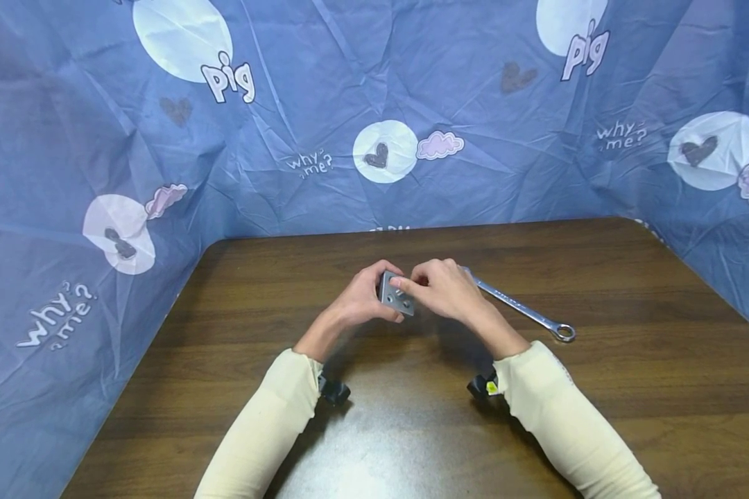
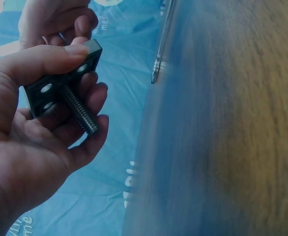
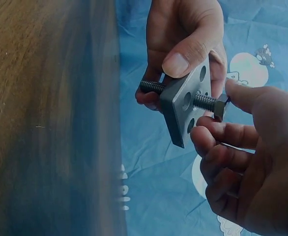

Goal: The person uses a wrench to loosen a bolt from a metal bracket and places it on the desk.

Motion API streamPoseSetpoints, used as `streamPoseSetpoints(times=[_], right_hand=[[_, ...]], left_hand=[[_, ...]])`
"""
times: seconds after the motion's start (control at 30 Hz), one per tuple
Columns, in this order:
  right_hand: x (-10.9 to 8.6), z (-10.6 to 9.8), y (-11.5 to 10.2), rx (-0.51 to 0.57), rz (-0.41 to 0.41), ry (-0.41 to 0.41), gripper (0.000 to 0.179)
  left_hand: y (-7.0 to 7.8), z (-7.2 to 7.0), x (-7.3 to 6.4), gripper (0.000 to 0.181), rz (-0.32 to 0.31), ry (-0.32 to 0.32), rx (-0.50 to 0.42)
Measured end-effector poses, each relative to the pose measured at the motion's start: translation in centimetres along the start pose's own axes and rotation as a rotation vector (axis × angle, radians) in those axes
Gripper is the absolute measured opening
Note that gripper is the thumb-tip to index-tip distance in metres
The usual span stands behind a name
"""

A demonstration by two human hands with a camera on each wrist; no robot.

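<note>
My left hand grips a grey metal plate with several round holes by its edges, holding it tilted above the table. A hex bolt passes through the plate. In the right wrist view its head is on the near side, with a length of thread between head and plate. The bolt's threaded end sticks out past the plate toward my left palm. My right hand pinches the bolt head between thumb and forefinger, its other fingers curled below.
A combination wrench lies on the brown wooden table to the right, its upper end partly behind my right hand. A blue printed cloth hangs behind the table. Small black devices sit at both wrists.
</note>
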State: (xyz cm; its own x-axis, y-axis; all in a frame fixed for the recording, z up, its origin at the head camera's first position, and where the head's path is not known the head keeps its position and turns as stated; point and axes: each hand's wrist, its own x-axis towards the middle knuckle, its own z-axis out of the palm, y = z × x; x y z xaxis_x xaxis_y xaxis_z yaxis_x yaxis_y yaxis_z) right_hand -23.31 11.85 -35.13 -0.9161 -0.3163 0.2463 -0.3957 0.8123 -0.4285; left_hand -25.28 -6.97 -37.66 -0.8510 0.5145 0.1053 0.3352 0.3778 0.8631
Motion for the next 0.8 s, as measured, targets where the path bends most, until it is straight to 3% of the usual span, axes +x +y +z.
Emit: streamPoseSetpoints(times=[0.4,0.8], right_hand=[[-0.16,-0.48,-0.14,0.083,-0.084,-0.022,0.024],[-0.1,-0.59,-0.2,0.11,-0.195,-0.011,0.019]], left_hand=[[0.07,0.03,0.01,0.066,0.002,-0.015,-0.024],[-0.04,-0.03,-0.05,0.066,0.003,-0.007,-0.027]])
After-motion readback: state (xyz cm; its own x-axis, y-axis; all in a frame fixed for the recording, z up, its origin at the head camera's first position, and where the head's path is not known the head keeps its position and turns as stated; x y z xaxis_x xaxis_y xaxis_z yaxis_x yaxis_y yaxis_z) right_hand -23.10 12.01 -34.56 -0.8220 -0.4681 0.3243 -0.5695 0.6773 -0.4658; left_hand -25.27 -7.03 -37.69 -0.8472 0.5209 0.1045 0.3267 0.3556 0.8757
